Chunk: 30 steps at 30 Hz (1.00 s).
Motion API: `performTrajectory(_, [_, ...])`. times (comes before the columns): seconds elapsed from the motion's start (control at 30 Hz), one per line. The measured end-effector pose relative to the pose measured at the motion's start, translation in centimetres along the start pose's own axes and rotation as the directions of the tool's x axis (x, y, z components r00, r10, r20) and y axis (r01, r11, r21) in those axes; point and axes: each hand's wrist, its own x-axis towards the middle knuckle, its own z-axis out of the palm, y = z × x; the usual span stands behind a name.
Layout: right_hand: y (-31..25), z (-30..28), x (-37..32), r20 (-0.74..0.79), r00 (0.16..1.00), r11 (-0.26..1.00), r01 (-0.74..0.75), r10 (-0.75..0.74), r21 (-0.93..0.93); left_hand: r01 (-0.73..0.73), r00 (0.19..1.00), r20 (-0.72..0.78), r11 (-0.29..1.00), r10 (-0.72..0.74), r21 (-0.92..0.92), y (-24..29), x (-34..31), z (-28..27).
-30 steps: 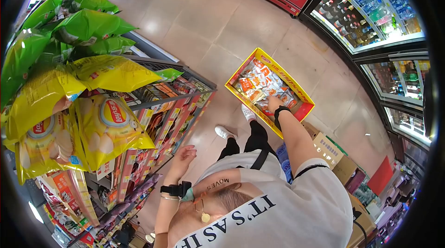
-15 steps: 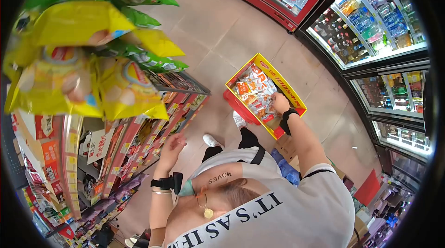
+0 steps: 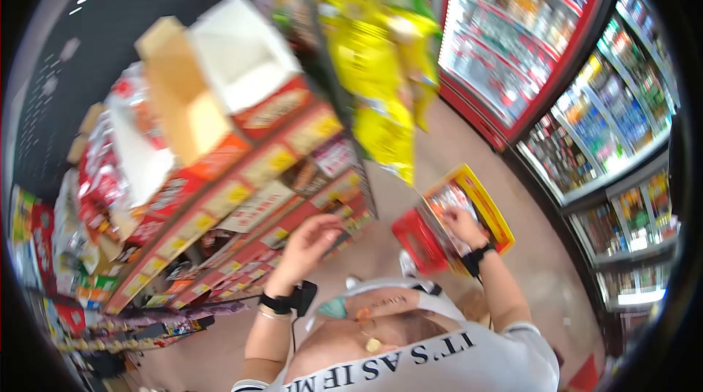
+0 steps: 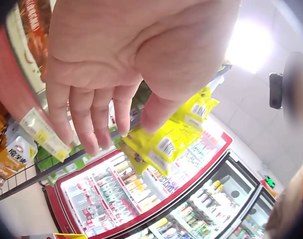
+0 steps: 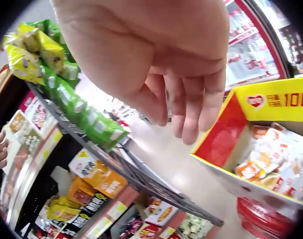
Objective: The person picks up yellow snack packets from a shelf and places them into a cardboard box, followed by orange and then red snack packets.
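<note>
Chips (image 3: 370,69) have swung rightward in view, beyond the left hand (image 3: 310,245), loose and empty; beside the right hand (image 5: 156,55), relaxed and empty, sachets (image 5: 272,157) look light, soft, edge-pinchable.

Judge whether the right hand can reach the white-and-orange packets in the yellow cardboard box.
Probably yes: the right hand is open, close to the yellow box, whose open top leaves the packets uncovered.
</note>
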Motion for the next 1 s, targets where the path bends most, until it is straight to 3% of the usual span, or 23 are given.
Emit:
performTrajectory(0.03, [-0.7,1.2,0.9,0.014,0.994,0.994,0.105,-0.104,-0.026,-0.031,0.999,-0.007,1.0,0.031,-0.004,0.7,-0.5,-0.5])
performTrajectory(0.1, [-7.5,1.4,0.7,0.138,0.975,0.985,0.169,-0.172,0.036,-0.117,0.993,-0.006,0.99,0.117,-0.081,2.1,-1.6,-1.2])
performTrajectory(0.17, [-14.0,1.6,0.5,0.353,0.915,0.979,0.206,-0.197,0.013,-0.177,0.984,-0.003,0.984,0.177,0.008,3.0,-2.8,-2.5])
performTrajectory(0.23, [-19.5,1.9,-0.1,0.428,0.85,0.945,0.327,-0.308,0.032,-0.22,0.975,-0.017,0.975,0.22,0.014,4.4,-4.2,-3.5])
performTrajectory(0.3, [-26.1,1.5,-1.0,0.563,0.663,0.821,0.569,-0.493,0.049,-0.275,0.96,-0.038,0.96,0.277,0.049,5.7,-5.7,-4.5])
performTrajectory(0.33, [-29.0,1.2,-1.6,0.565,0.656,0.812,0.581,-0.501,0.046,-0.305,0.95,-0.043,0.949,0.309,0.08,6.3,-6.4,-4.9])
performTrajectory(0.4, [-34.6,0.4,-2.5,0.483,0.459,0.591,0.791,-0.746,0.161,-0.353,0.93,-0.075,0.932,0.359,0.087,7.4,-7.9,-5.6])
performTrajectory(0.43, [-37.0,-0.1,-2.7,0.484,0.451,0.582,0.797,-0.75,0.16,-0.391,0.912,-0.1,0.916,0.399,0.091,7.9,-8.6,-6.0])
performTrajectory(0.5, [-41.6,-1.0,-2.9,0.428,0.312,0.394,0.912,-0.848,0.116,-0.432,0.885,-0.127,0.892,0.448,0.134,9.1,-9.7,-6.8])
performTrajectory(0.57, [-45.8,-1.5,-2.8,0.362,0.265,0.296,0.955,-0.894,0.031,-0.506,0.797,-0.232,0.827,0.557,0.246,10.9,-10.8,-7.3])
performTrajectory(0.7, [-52.8,-1.1,-0.7,0.2,0.125,0.093,0.982,-0.972,-0.162,-0.497,0.72,-0.263,0.742,0.642,0.45,12.8,-11.7,-9.1])
performTrajectory(0.77, [-55.9,-0.5,1.2,0.202,0.091,0.029,0.956,-0.975,-0.291,-0.483,0.675,-0.284,0.699,0.681,0.528,13.3,-11.6,-9.7])
performTrajectory(0.87, [-59.1,1.2,3.6,0.169,0.129,0.051,0.914,-0.977,-0.402,-0.367,0.71,-0.288,0.687,0.643,0.627,13.5,-11.6,-10.5])
performTrajectory(1.0, [-61.7,3.4,7.6,0.176,0.07,-0.02,0.884,-0.982,-0.468,-0.292,0.748,-0.29,0.688,0.597,0.664,14.0,-12.0,-10.7])
